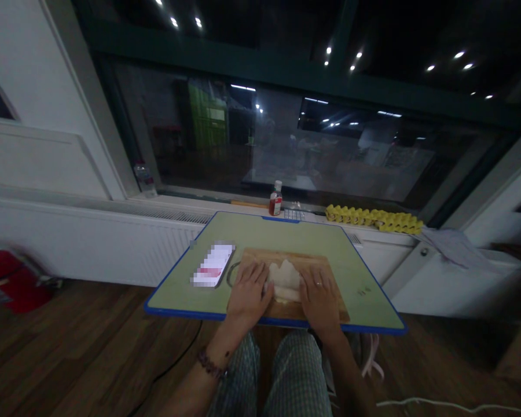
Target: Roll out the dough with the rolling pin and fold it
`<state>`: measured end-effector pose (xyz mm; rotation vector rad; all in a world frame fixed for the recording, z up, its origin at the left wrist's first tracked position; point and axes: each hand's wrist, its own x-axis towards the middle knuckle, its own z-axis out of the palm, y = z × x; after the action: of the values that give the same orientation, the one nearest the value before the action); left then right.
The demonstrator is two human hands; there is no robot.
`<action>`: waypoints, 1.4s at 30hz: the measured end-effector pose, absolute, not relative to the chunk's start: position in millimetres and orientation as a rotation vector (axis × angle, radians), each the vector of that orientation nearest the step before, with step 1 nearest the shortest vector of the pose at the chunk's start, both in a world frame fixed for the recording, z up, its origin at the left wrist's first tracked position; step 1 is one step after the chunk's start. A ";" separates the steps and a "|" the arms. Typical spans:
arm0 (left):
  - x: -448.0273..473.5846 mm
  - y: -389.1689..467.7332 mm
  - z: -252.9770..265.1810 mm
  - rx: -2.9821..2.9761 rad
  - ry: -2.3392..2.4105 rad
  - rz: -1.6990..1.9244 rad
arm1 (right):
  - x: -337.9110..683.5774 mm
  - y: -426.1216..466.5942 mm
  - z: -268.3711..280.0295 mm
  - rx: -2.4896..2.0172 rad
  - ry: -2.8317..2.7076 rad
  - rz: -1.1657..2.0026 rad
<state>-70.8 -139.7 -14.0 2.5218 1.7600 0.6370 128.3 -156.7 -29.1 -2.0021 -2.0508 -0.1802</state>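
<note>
A pale, flat piece of dough lies on a wooden cutting board. Its near edge forms a thick roll running from side to side. At its left, my left hand rests flat, fingers stretched forward and thumb beside the dough. On the opposite side my right hand lies palm down with extended fingers, a ring on one of them. Both hands touch the dough's side edges, and their palms hide part of it and of the board.
The board sits on a small green table with a blue rim. Left of it is a phone with a lit screen. Along the windowsill stand a red sauce bottle, a yellow egg tray and a clear plastic bottle.
</note>
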 end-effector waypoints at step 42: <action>-80.2 -153.5 -16.4 2.639 1.611 0.957 | 122.0 -153.4 -40.9 -1.579 -1.882 -0.325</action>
<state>-80.2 -153.5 -16.4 2.6393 1.6111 0.9571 122.0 -153.4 -40.9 -1.5794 -1.8817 -0.3249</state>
